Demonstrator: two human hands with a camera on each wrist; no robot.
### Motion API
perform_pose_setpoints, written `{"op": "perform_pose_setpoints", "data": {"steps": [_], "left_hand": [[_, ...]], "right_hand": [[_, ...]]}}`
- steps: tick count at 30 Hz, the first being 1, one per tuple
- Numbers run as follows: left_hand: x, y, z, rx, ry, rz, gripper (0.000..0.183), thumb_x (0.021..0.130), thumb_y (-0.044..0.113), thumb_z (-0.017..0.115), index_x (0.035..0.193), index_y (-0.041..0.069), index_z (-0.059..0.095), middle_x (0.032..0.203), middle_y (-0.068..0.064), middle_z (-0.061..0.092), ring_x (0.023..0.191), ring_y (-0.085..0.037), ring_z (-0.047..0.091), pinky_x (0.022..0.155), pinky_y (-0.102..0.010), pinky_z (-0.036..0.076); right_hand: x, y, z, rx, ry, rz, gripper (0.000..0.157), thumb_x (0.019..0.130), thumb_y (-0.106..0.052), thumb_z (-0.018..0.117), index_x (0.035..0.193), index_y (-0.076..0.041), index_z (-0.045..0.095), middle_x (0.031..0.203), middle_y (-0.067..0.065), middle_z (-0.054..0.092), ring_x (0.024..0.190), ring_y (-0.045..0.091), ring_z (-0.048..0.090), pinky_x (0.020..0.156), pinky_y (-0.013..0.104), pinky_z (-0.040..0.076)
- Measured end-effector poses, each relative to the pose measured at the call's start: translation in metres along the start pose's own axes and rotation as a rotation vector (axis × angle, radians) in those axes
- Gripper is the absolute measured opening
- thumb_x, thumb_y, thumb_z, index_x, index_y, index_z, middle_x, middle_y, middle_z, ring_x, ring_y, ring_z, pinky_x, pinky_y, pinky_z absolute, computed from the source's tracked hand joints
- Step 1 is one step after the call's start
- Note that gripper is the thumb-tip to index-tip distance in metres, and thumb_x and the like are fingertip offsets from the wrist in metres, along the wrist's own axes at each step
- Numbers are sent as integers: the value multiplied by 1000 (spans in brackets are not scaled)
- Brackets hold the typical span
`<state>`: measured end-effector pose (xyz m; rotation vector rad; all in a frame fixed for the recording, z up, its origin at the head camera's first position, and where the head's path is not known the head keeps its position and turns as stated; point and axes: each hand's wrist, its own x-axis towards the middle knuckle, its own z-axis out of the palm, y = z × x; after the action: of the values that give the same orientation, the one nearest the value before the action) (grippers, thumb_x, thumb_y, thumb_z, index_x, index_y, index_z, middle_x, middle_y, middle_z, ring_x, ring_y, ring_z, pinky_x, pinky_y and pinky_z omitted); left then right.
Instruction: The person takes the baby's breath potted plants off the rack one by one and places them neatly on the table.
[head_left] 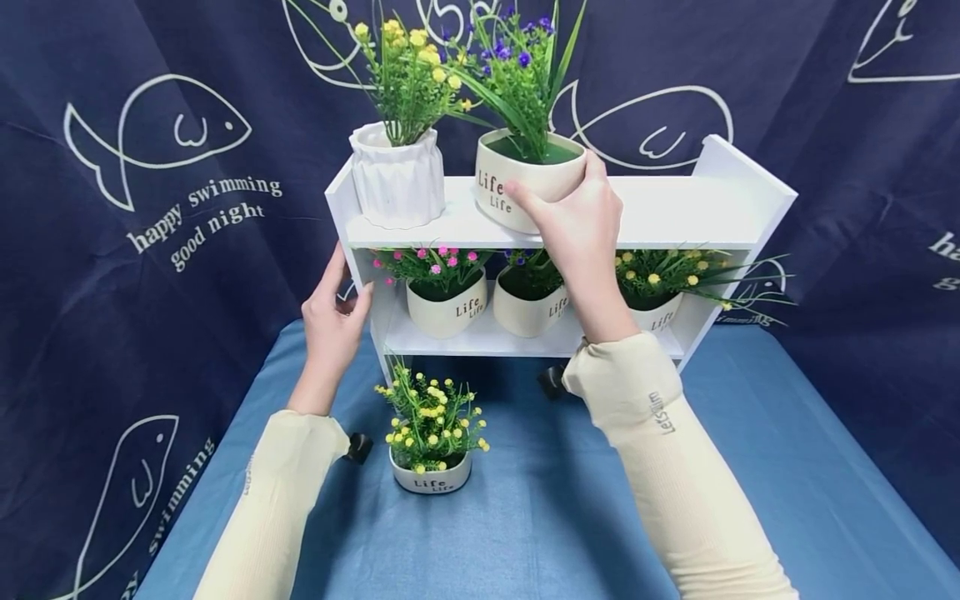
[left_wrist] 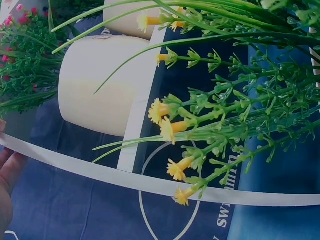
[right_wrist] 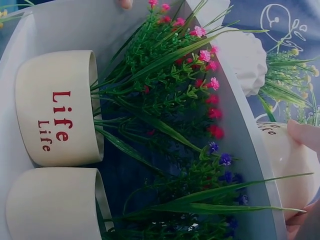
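Note:
My right hand (head_left: 581,218) grips a cream flowerpot (head_left: 498,200) with purple flowers, thumb on the front by the "Life" lettering. This pot is at the top board of a white two-tier shelf (head_left: 660,212). To its left on the same board stands a white ribbed flowerpot (head_left: 397,185) with yellow flowers. My left hand (head_left: 333,321) holds the left side panel of the shelf, thumb on the near side and fingers behind; the left wrist view catches only some fingers (left_wrist: 12,170) at the panel edge. In the right wrist view the held flowerpot (right_wrist: 292,165) is partly cut off.
Along the lower board sit a pink-flowered pot (head_left: 447,307), a purple-flowered pot (head_left: 525,310) and a yellow-flowered pot (head_left: 660,315). Another yellow-flowered pot (head_left: 431,478) stands on the blue tablecloth (head_left: 510,533) in front of the shelf. A dark fish-patterned curtain (head_left: 247,50) hangs behind.

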<state>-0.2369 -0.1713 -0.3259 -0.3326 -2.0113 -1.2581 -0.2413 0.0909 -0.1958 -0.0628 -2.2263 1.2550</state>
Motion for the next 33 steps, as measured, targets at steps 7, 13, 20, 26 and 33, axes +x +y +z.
{"op": "perform_pose_setpoints", "data": {"steps": [7, 13, 20, 26, 33], "left_hand": [[1, 1, -1, 6, 7, 7, 65, 91, 3, 64, 149, 20, 41, 113, -20, 65, 106, -26, 63, 75, 1, 48], [1, 0, -1, 19, 11, 7, 64, 91, 3, 63, 149, 20, 41, 113, -20, 65, 106, -26, 63, 76, 0, 48], [0, 1, 0, 25, 7, 13, 65, 91, 4, 64, 149, 20, 40, 110, -21, 65, 104, -26, 64, 75, 0, 48], [0, 0, 0, 32, 10, 13, 65, 91, 3, 63, 149, 21, 40, 110, -21, 65, 103, -25, 63, 75, 1, 48], [0, 0, 0, 27, 15, 20, 65, 91, 2, 63, 149, 20, 40, 110, -21, 65, 102, -26, 64, 74, 1, 48]], "right_hand": [[-3, 0, -4, 57, 5, -9, 76, 71, -46, 82, 134, -13, 53, 120, 8, 65, 103, 18, 61, 88, 32, 51], [-7, -1, -9, 73, 7, -7, 74, 70, -45, 82, 132, -15, 55, 121, 5, 65, 101, 15, 60, 88, 29, 50], [-13, 2, -16, 77, 10, -4, 74, 70, -49, 81, 130, -14, 56, 117, 4, 64, 98, 14, 59, 82, 27, 50], [-16, 3, -23, 78, 38, -10, 67, 70, -47, 82, 123, -14, 59, 106, 1, 62, 90, 12, 55, 74, 22, 46], [-19, 6, -32, 92, 73, -22, 64, 70, -47, 82, 123, -17, 62, 95, -4, 59, 79, 7, 50, 66, 19, 41]]}}
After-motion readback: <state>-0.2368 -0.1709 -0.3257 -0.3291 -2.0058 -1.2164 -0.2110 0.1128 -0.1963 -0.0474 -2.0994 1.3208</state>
